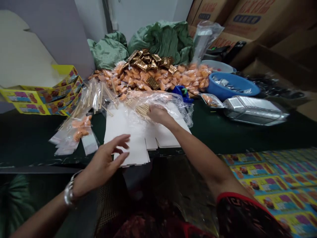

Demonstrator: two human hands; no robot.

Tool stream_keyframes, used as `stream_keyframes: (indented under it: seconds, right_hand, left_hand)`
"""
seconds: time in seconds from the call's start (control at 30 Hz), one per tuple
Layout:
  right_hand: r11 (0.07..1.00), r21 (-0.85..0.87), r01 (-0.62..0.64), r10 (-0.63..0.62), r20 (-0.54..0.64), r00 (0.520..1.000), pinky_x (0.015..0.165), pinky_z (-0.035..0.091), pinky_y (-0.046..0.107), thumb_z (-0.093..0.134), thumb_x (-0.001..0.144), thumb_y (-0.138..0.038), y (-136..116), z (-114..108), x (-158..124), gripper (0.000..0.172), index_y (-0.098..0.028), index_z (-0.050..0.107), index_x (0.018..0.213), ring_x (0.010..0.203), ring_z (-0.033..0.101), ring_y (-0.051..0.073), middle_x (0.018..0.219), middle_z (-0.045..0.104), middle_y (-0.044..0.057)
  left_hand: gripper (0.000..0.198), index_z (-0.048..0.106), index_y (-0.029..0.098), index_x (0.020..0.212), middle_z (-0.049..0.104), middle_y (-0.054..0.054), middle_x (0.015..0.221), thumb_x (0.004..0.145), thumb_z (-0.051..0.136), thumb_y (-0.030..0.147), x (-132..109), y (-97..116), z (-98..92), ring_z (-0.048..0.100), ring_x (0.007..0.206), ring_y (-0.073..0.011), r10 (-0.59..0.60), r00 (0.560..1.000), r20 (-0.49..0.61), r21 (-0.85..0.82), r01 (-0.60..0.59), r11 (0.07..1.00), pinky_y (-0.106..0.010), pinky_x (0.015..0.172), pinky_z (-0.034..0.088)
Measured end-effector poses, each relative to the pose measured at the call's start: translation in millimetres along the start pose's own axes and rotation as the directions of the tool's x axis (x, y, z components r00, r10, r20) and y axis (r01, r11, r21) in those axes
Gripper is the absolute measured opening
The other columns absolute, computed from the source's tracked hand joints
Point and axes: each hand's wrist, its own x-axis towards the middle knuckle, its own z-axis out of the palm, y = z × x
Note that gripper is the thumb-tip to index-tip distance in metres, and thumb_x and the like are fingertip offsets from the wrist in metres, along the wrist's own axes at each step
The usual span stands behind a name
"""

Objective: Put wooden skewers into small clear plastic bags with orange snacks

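Observation:
My right hand (158,114) is closed at the end of a bunch of thin wooden sticks (142,110), which lie in a clear plastic bag (185,114). Its fingertips are partly hidden. Under the bag are stacked white card sheets (128,142). Over their near left edge hovers my left hand (110,157), open with fingers apart and nothing in it. To its left are clear bags with orange pieces (83,127) and a bundle of bagged wooden sticks (95,94).
Yellow printed boxes (44,99) stand at the left. Behind lie a heap of orange packets (160,77), gold foil packets (146,61) and green sacks (160,41). At the right are a blue basin (230,87), wrapped foil trays (255,110), cartons (247,19) and printed boxes (260,175).

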Motion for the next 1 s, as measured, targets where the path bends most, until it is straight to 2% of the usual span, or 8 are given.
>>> stream_keyframes:
  seconds: [0.17,0.27,0.37,0.47,0.6,0.73,0.9,1.0]
  right_hand:
    - [0.999,-0.039,-0.026,0.024,-0.061,0.998,0.057,0.035,0.023,0.052,0.079,-0.014,8.5,-16.2,-53.7,0.013,-0.018,0.053,0.066,0.061,0.048,0.014,0.061,0.053,0.000]
    - [0.949,0.305,-0.081,0.088,-0.007,0.996,0.050,0.027,0.024,0.046,0.075,-0.016,24.2,-19.6,-115.2,0.013,-0.020,0.043,0.063,0.052,0.039,0.012,0.054,0.043,-0.003]
    - [0.582,0.772,-0.255,0.129,0.222,0.967,0.043,0.020,0.022,0.047,0.075,-0.026,33.6,-6.8,-179.9,0.014,-0.021,0.039,0.066,0.042,0.027,0.008,0.050,0.034,-0.008]
    - [0.253,0.916,-0.310,0.076,0.301,0.951,0.043,0.017,0.021,0.054,0.076,-0.030,33.9,15.6,-225.8,0.019,-0.021,0.039,0.067,0.042,0.025,0.006,0.056,0.036,-0.008]
    - [0.200,0.937,-0.286,-0.015,0.295,0.955,0.046,0.024,0.022,0.055,0.083,-0.036,28.0,34.8,-247.8,0.023,-0.020,0.043,0.071,0.045,0.031,0.007,0.060,0.041,-0.006]
    - [0.561,0.817,-0.131,-0.208,0.293,0.933,0.069,0.044,0.029,0.049,0.091,-0.037,12.6,28.7,-238.9,0.022,-0.018,0.059,0.086,0.074,0.056,0.016,0.079,0.060,0.003]
    - [0.773,0.606,0.186,-0.199,-0.047,0.979,0.088,0.045,0.034,0.050,0.091,-0.031,-14.1,12.2,-206.5,0.025,-0.021,0.059,0.111,0.095,0.060,0.020,0.108,0.065,0.007]
    - [0.768,0.565,0.301,-0.241,-0.181,0.954,0.083,0.049,0.033,0.049,0.092,-0.030,-29.2,14.7,-180.3,0.022,-0.020,0.060,0.108,0.090,0.064,0.019,0.104,0.066,0.007]
  left_hand:
    - [0.036,0.056,0.017,0.114,0.063,-0.007,0.094,0.082,0.063,0.029,1.2,10.3,60.7,0.062,0.069,-0.0121,-0.238,0.888,0.394,-0.644,0.452,0.617,-0.023,0.057,0.053]
    - [0.039,0.060,0.014,0.110,0.062,-0.008,0.096,0.075,0.072,0.027,13.6,12.8,95.4,0.060,0.066,-0.0100,-0.251,0.815,0.522,-0.752,0.579,0.316,-0.020,0.052,0.048]
    - [0.040,0.063,0.013,0.108,0.062,-0.009,0.101,0.071,0.076,0.024,27.0,17.4,116.7,0.058,0.067,-0.0079,-0.226,0.798,0.559,-0.797,0.592,0.121,-0.018,0.053,0.046]
    - [0.037,0.065,0.014,0.105,0.063,-0.006,0.094,0.071,0.076,0.021,36.3,19.9,125.5,0.055,0.064,-0.0056,-0.223,0.839,0.497,-0.851,0.521,0.064,-0.015,0.050,0.043]
    - [0.026,0.068,0.012,0.091,0.061,-0.004,0.078,0.073,0.074,0.030,35.0,15.7,121.8,0.052,0.058,-0.0059,-0.277,0.911,0.304,-0.909,0.365,0.201,-0.016,0.045,0.040]
    - [0.023,0.068,0.012,0.080,0.060,-0.002,0.068,0.076,0.071,0.035,17.7,20.8,84.4,0.051,0.052,-0.0071,-0.259,0.958,0.120,-0.820,0.243,0.518,-0.019,0.045,0.042]
    - [0.011,0.069,0.017,0.086,0.062,-0.001,0.072,0.083,0.063,0.026,3.0,37.8,20.9,0.055,0.058,-0.0084,-0.045,0.921,-0.387,-0.320,-0.089,0.943,-0.022,0.057,0.046]
    - [0.010,0.067,0.016,0.084,0.062,0.000,0.071,0.085,0.058,0.020,9.0,14.4,22.0,0.054,0.058,-0.0087,0.029,0.927,-0.374,-0.111,-0.076,0.991,-0.022,0.058,0.044]
